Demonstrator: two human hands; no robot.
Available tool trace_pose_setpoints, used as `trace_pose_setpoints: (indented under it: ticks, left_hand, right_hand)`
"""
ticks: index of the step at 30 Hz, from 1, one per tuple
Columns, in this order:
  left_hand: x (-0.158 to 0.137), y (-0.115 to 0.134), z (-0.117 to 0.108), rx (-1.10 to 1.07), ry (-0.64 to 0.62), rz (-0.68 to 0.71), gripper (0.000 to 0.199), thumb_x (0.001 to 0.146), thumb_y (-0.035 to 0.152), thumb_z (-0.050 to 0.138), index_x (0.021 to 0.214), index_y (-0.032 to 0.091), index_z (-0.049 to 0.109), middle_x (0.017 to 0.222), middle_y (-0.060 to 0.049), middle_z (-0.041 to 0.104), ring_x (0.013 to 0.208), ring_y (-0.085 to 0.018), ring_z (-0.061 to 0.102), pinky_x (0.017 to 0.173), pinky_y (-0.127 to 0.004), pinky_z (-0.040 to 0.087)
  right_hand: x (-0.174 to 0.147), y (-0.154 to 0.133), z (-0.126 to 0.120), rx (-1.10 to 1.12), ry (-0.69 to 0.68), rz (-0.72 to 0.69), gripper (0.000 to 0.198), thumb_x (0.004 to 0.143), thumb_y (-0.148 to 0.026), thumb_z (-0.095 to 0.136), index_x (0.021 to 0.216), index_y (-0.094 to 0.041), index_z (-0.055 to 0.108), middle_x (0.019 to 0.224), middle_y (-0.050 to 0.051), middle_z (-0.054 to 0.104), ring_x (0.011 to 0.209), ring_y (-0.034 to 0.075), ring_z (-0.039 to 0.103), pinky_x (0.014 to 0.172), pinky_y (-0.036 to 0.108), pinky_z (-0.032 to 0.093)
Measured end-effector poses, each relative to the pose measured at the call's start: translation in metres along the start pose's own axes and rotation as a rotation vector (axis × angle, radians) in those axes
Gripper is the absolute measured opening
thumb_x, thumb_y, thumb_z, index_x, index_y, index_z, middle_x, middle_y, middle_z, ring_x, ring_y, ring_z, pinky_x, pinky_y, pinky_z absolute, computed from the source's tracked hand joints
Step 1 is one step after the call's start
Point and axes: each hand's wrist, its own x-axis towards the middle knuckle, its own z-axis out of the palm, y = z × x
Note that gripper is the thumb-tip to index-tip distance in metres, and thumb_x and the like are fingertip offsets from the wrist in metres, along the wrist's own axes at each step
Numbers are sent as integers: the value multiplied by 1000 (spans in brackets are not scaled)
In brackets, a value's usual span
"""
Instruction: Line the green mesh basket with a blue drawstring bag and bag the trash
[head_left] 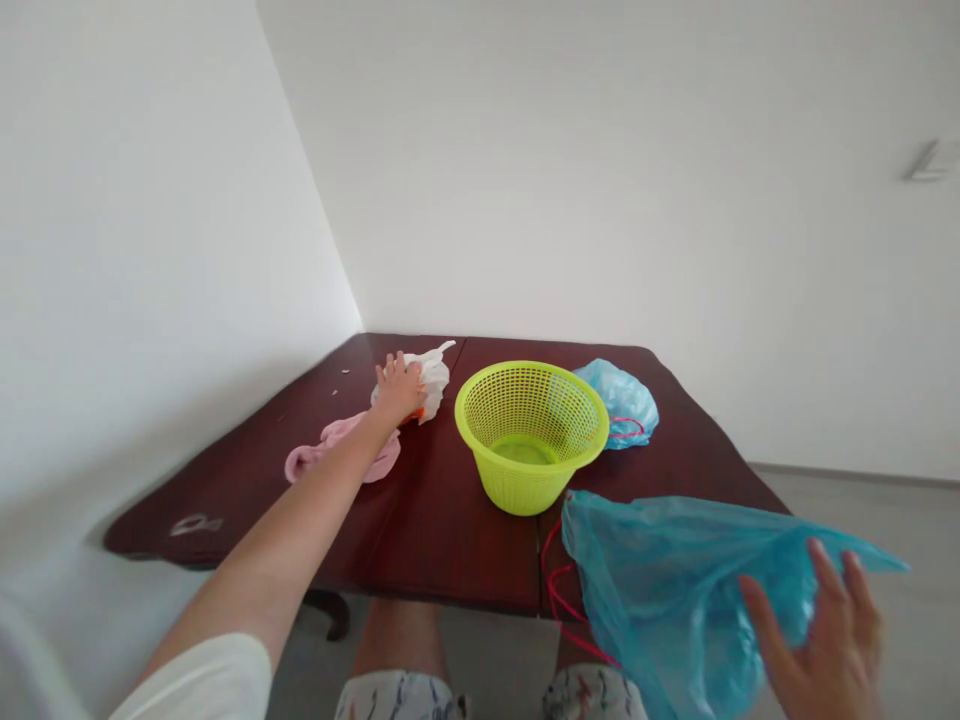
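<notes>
My left hand [399,385] reaches over the far left of the table and rests against a crumpled white plastic bag [435,376] with orange print, its fingers spread. At the lower right, my right hand [829,645] is open with thumb and fingers apart. Beside it a translucent blue plastic bag [652,570] with a red drawstring spreads over the table's front edge and hangs past it. Whether the palm touches this bag I cannot tell. Between my hands stands a yellow-green mesh basket [514,490], upright, with nothing visible inside.
A folded pink cloth [384,462] lies under my left forearm. Behind the basket's right side sits a bunched light-blue plastic bag [621,395] with a red string. The dark red wooden table [450,540] has a wavy edge and meets the white wall [562,200] at the back.
</notes>
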Motion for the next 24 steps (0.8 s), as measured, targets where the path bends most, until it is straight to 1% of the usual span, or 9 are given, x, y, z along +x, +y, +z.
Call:
trace_pose_setpoints:
  ticks: [3,7,10,13,14,17,19,21,24]
  left_hand:
    - [-6,-2,0,30,-30,15,66,102,29,70,164,7,64,196,-33,30,186,-55,22,147,-81,12]
    - [-30,-12,-19,25,34,93,56,111,41,58,159,13,69,191,-26,46,181,-53,34,145,-83,17]
    - [-80,-13,-35,-124,179,197,46,112,42,59,149,19,73,172,-20,69,163,-47,59,142,-76,34]
    - [-160,3,-40,-312,248,352,21,112,36,65,126,24,77,130,-13,86,126,-37,79,123,-57,58]
    - [-190,14,-38,-373,221,450,13,112,31,67,119,26,76,117,-10,87,112,-33,81,113,-52,62]
    - [-269,66,-24,-542,-113,744,14,111,23,66,119,29,76,113,-6,88,101,-27,83,98,-43,65]
    - [-304,110,-12,-609,-303,747,20,113,31,70,132,30,76,138,-12,86,124,-31,82,110,-48,65]
    - [-325,152,2,-630,-437,738,52,111,46,81,159,31,70,173,-17,68,154,-39,70,127,-59,60]
    - [-336,194,24,-556,-567,792,73,102,49,93,169,31,68,193,-19,46,172,-48,53,140,-76,46]
  right_hand:
    - [-31,-8,9,-17,-138,-10,96,111,-80,58,194,-40,31,205,14,11,183,60,26,137,90,35]
    - [-44,6,37,21,-285,73,94,114,-82,47,192,-30,38,200,21,27,183,55,32,140,85,35]
    - [-33,15,56,84,-367,143,104,107,-91,49,188,-27,46,196,23,38,182,55,34,140,88,30]
    - [-14,1,65,237,-430,122,102,105,-90,58,186,-28,50,192,20,48,182,50,38,146,84,23]
    - [-8,-8,65,309,-460,105,98,106,-86,62,185,-28,52,190,19,51,181,47,42,147,80,24]
    - [12,-37,60,552,-513,80,80,109,-72,71,177,-32,60,182,14,62,172,40,57,144,68,42]
    - [25,-49,56,675,-432,94,66,112,-64,73,169,-32,67,173,14,71,162,37,67,135,62,54]
    - [35,-48,55,694,-239,111,60,112,-61,71,162,-29,70,165,16,75,153,36,73,128,60,60]
    - [46,-27,57,430,-67,146,70,105,-62,68,162,-21,67,167,23,69,156,42,65,131,67,52]
